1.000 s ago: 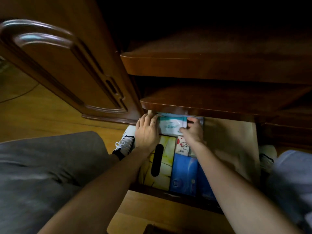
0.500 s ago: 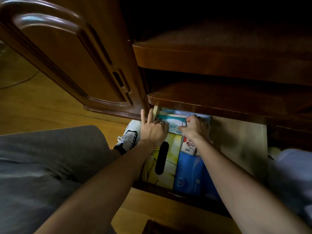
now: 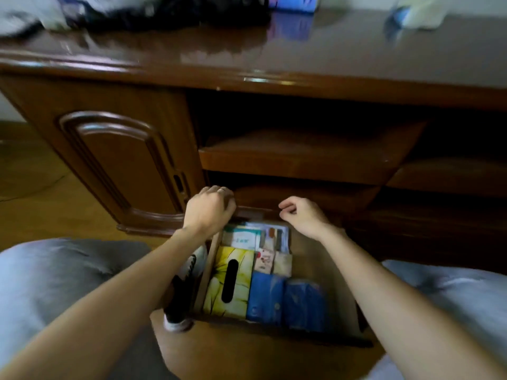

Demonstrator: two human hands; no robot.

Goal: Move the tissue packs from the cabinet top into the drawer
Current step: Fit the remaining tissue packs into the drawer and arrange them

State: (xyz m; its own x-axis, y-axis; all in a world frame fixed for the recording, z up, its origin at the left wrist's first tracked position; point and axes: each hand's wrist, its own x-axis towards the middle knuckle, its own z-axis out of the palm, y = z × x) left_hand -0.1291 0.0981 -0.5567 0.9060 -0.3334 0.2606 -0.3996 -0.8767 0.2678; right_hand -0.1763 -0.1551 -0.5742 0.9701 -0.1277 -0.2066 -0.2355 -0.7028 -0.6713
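The open drawer [image 3: 323,267] holds a yellow tissue box [image 3: 219,286], two blue tissue packs [image 3: 264,297], small packs [image 3: 264,260] and a teal-and-white pack [image 3: 242,238] at the back. My left hand [image 3: 208,209] hovers over the drawer's back left corner, fingers curled, holding nothing. My right hand [image 3: 301,215] hangs loosely curled and empty above the back of the drawer. On the cabinet top [image 3: 329,56] a blue pack [image 3: 295,2] shows at the upper edge, blurred.
Dark shelves [image 3: 301,157] open above the drawer. A carved cabinet door [image 3: 118,163] stands at the left. My grey-clad knees [image 3: 55,283] flank the drawer, with a shoe [image 3: 178,297] beside its left wall. Dark cloth [image 3: 164,12] and a pale bag [image 3: 417,12] lie on the cabinet top.
Both hands have let go of the teal-and-white pack, left at the drawer's back, and lifted out. The view has swung upward, bringing the cabinet top into sight.
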